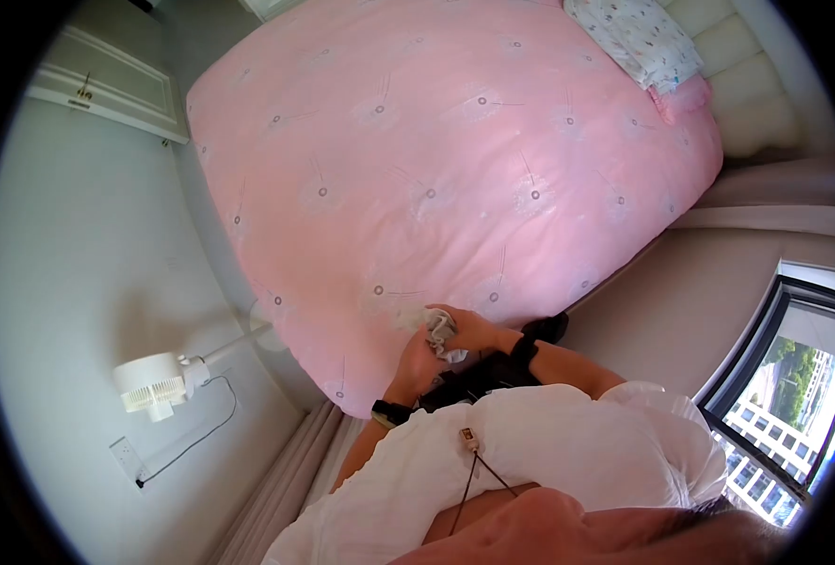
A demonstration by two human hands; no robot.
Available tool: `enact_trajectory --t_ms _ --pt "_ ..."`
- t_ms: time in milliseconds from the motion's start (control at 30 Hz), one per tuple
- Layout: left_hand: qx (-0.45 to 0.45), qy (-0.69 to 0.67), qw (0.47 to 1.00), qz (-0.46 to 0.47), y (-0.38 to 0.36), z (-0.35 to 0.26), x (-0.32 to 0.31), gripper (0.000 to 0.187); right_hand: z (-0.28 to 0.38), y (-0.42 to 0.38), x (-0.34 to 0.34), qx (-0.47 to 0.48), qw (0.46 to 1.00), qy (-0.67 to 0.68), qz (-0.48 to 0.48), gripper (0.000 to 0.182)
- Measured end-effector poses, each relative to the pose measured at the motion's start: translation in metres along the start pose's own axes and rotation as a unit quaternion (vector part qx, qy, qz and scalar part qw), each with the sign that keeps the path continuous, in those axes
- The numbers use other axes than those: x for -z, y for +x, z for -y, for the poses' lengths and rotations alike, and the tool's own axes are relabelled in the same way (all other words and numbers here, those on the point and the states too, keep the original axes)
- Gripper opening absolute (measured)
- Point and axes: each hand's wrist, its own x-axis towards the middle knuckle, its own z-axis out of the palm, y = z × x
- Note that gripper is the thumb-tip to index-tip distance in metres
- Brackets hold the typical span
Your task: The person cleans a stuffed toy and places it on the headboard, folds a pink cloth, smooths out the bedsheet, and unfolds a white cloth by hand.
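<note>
A small crumpled whitish cloth (442,331) is bunched between my two hands, in front of my body at the near edge of the bed. My left hand (418,363) is closed on its left side. From the right, my right hand (469,331) grips the same cloth, its fingers wrapped around the top. Just beyond both hands lies the pink patterned bedspread (399,217). Black bands circle both wrists.
A white fan (154,381) on a pole stands at the left, its cord running to a wall socket (128,459). A patterned pillow (636,42) lies at the far right of the bed. An open window (785,386) is at the right.
</note>
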Motion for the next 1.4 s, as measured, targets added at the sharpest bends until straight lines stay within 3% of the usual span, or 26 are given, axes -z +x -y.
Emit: enact_trajectory --t_ms 133,200,267,333,400,633,767,833,900,967,1067,1200,1333,1400 --pt "0.049 -0.029 0.997 -0.046 -0.013 0.020 0.045 0.047 -0.020 0.013 0.009 0.032 0.997 -0.062 0.029 0.060" --pt "-0.001 0.061 0.995 -0.083 -0.031 0.016 0.032 0.046 -0.029 0.016 0.030 -0.028 0.995 -0.040 0.083 0.054" --pt "-0.014 0.118 0.986 -0.117 -0.050 0.006 0.024 0.045 -0.036 0.010 0.055 -0.060 0.993 0.077 0.073 0.049" --pt "-0.005 0.128 0.981 -0.144 -0.065 -0.002 0.024 0.043 -0.050 0.004 0.083 -0.105 0.992 0.068 0.021 0.049" --pt "-0.007 0.160 0.966 -0.201 -0.076 -0.001 0.050 0.041 -0.061 -0.010 0.108 -0.141 0.974 0.175 -0.024 0.044" --pt "-0.008 0.162 0.921 -0.355 -0.117 -0.033 0.146 0.038 -0.073 -0.052 0.130 -0.075 0.929 0.326 -0.158 0.042" --pt "-0.013 0.164 0.889 -0.428 -0.162 -0.048 0.233 0.036 -0.086 -0.037 0.094 -0.089 0.926 0.321 -0.179 0.041" --pt "-0.036 0.307 0.877 -0.368 -0.205 -0.038 0.323 0.035 -0.069 -0.032 0.052 -0.096 0.921 0.325 -0.190 0.042" --pt "-0.027 0.284 0.875 -0.392 -0.240 -0.035 0.347 0.035 -0.050 -0.028 0.010 -0.101 0.918 0.337 -0.184 0.042" --pt "0.018 0.115 0.866 -0.487 -0.274 -0.066 0.333 0.034 -0.035 -0.018 -0.025 -0.095 0.917 0.352 -0.164 0.040" --pt "-0.003 0.066 0.875 -0.479 -0.315 -0.060 0.379 0.036 -0.026 0.001 -0.056 -0.115 0.929 0.324 -0.139 0.039" --pt "-0.015 0.056 0.863 -0.501 -0.343 -0.061 0.385 0.044 0.033 0.033 -0.083 -0.097 0.950 0.285 -0.088 0.036" --pt "-0.051 0.073 0.870 -0.485 -0.350 -0.086 0.342 0.036 0.013 0.072 -0.073 -0.066 0.957 0.282 -0.019 0.046" --pt "-0.066 0.098 0.878 -0.464 -0.342 -0.103 0.319 0.032 0.011 0.080 -0.079 -0.055 0.953 0.296 -0.042 0.053"
